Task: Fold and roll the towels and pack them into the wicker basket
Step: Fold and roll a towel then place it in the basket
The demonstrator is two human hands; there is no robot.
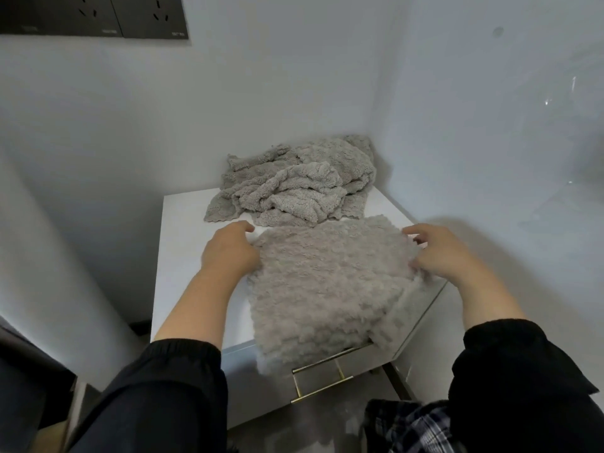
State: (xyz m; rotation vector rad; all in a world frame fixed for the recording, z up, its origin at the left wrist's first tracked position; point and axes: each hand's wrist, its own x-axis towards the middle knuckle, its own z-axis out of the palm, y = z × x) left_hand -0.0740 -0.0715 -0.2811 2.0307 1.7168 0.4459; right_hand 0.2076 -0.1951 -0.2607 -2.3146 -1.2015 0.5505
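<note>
A grey, fluffy towel [323, 289] lies spread flat on the front of the white counter [183, 256], its near edge hanging over the drawer front above two brass drawer handles [322, 380]. The left hand [230, 253] curls its fingers on the towel's left edge, holding it. The right hand [441, 253] pinches the right edge, fingertips sunk in the pile. Behind, touching the towel's far edge, a crumpled heap of towels [294, 184] in the same grey sits in the counter's back corner. Dark socket plates [94, 14] on the wall bear small lettering, too blurred to read.
</note>
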